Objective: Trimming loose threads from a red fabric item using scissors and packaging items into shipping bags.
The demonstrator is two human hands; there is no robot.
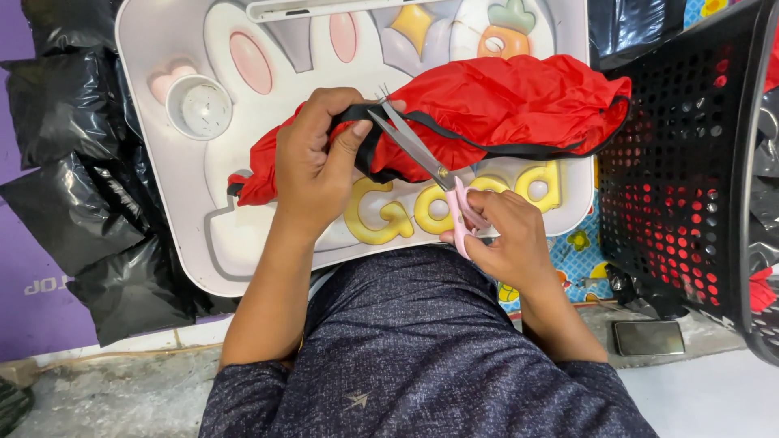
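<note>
- Head view: the left hand [312,166] pinches the black trim [519,150] of a red garment [503,101] between thumb and curled fingers, holding the strip up off the surface.
- The right hand [503,239] is closed through the pink handles of a pair of scissors [426,162], fingers wrapped in the loops.
- The scissor blades stand slightly apart, their tips at the black trim just beside the left thumb.
- The red garment lies crumpled across the upper middle of a white lap tray [162,235], stretching from the left hand toward the tray's right edge, with the black trim running along its lower edge.
- The tray carries a cartoon rabbit picture with yellow raised letters, and a round cup recess [200,105] sits at its upper left, apart from the garment.
- Black plastic bags [73,162] are piled to the left of the tray.
- A black perforated basket [690,162] stands to the right, with red fabric showing through its holes.
- A dark phone [647,337] lies on the floor beneath the basket, near the right forearm.
</note>
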